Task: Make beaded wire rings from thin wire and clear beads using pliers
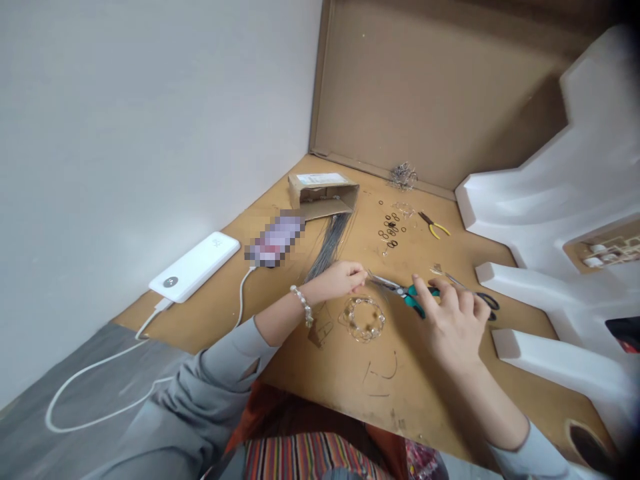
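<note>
My right hand point(453, 317) is wrapped round teal-handled pliers point(400, 291), whose metal jaws point left. My left hand point(343, 279) is pinched closed at the jaw tips, holding something too small to make out; a pearl bracelet sits on its wrist. Just below the two hands lies a clear beaded ring point(363, 319) on the brown cardboard work surface point(320, 367). A bundle of thin grey wires point(330, 245) runs from behind my left hand up to a small open cardboard box point(323, 193).
Black scissors point(480, 299) lie by my right hand. Yellow-handled pliers point(434, 225), several small black rings point(391, 230) and a wire tangle point(403, 176) lie further back. A white power bank point(196, 265) with cable, a phone point(275, 241) and white foam blocks point(550, 200) surround the area.
</note>
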Available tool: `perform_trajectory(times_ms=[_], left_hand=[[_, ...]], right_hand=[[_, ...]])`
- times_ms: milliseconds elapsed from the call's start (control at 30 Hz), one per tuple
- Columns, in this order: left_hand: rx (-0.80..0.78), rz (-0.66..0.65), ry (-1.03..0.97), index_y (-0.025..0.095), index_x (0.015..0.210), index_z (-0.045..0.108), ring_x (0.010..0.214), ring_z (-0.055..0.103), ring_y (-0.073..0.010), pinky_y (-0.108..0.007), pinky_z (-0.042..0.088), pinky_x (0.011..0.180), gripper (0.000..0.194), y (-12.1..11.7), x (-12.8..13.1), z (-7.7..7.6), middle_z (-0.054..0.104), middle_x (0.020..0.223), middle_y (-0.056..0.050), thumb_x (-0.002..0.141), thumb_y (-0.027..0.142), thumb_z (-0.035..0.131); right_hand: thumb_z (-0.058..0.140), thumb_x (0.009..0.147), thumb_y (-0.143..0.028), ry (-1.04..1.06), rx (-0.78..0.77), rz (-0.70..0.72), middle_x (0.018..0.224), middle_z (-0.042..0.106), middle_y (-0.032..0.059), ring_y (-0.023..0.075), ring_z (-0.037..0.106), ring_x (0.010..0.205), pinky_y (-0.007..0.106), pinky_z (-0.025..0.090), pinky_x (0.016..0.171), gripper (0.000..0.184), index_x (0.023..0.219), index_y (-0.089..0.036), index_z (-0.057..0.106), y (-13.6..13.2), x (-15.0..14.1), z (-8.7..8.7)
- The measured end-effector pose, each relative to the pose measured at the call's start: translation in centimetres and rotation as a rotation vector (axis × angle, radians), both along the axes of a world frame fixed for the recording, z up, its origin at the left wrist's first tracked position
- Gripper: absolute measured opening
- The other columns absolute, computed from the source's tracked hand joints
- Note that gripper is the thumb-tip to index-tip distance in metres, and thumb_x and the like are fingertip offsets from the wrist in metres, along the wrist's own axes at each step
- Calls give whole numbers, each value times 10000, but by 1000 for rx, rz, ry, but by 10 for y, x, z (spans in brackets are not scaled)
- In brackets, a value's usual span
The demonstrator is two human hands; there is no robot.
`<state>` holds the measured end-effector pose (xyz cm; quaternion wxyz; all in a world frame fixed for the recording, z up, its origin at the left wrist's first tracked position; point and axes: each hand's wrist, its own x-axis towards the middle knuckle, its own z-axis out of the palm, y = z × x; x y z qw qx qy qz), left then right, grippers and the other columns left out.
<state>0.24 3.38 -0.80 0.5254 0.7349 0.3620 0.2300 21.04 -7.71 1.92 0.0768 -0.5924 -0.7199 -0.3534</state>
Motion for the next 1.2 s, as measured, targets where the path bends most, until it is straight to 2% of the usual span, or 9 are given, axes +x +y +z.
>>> perform_trajectory(times_ms=[100, 233, 367, 500, 633, 933, 1000, 1067, 1200], left_hand=[[-144, 5, -109, 146, 683, 504, 550, 466, -73, -186, 343, 511, 263, 3, -1, 0, 516, 612, 25, 866, 323, 437], [-108, 59, -204, 140, 728, 553, 562, 447, -60, -173, 329, 502, 221, 4, 0, 3, 518, 642, 27, 833, 332, 522], [-145, -16, -258, 137, 766, 571, 583, 465, -59, -176, 344, 511, 215, 3, 0, 3, 528, 683, 24, 809, 347, 563], [-179, -116, -267, 132, 824, 595, 616, 485, -62, -184, 368, 539, 222, 2, -1, 4, 566, 760, 3, 827, 347, 537], [-157, -172, -224, 129, 810, 589, 617, 487, -60, -184, 381, 569, 205, 0, -2, 8, 561, 738, 9, 847, 317, 516], [-69, -116, -138, 125, 776, 583, 606, 500, -75, -198, 397, 592, 213, 0, 1, 6, 562, 677, 13, 842, 317, 519], [-10, -95, -102, 128, 781, 590, 614, 512, -85, -206, 400, 601, 226, -1, 2, 5, 571, 673, 12, 852, 327, 509], [130, -65, -30, 137, 790, 606, 632, 524, -94, -213, 396, 617, 231, -2, 2, 4, 595, 692, 8, 869, 323, 493], [519, -123, 144, 162, 869, 638, 770, 571, -126, -234, 393, 709, 218, -6, 4, 2, 646, 832, -17, 906, 271, 454]], right_hand=[[556, 802, -292, 86, -52, -44, 1029, 635, 114, 266, 483, 871, 398, 285, 752, 388, 1187, -241, 578, 6, 8, -5], [543, 791, -373, 235, -242, -74, 960, 632, 95, 251, 522, 872, 347, 320, 698, 377, 1124, -208, 604, 7, 25, -21], [518, 809, -438, 326, -358, -172, 976, 646, 90, 249, 554, 869, 341, 356, 683, 386, 1113, -215, 603, 3, 48, -40], [496, 827, -490, 352, -394, -218, 1018, 642, 96, 272, 546, 927, 354, 370, 692, 419, 1134, -222, 591, 1, 61, -52], [460, 849, -524, 363, -384, -225, 1040, 629, 101, 279, 531, 960, 364, 375, 708, 448, 1153, -220, 585, 3, 64, -57], [468, 849, -518, 401, -358, -248, 1080, 621, 90, 286, 514, 987, 396, 392, 740, 442, 1179, -250, 589, 4, 61, -65], [485, 842, -508, 423, -357, -229, 1099, 622, 96, 296, 515, 1003, 416, 401, 758, 440, 1172, -241, 599, 5, 61, -64], [516, 824, -503, 490, -336, -181, 1105, 630, 104, 303, 516, 1021, 438, 406, 791, 435, 1139, -221, 623, 7, 59, -60], [531, 824, -468, 924, -269, -21, 994, 677, 102, 236, 576, 908, 381, 444, 783, 357, 990, -190, 682, 14, 41, -42]])
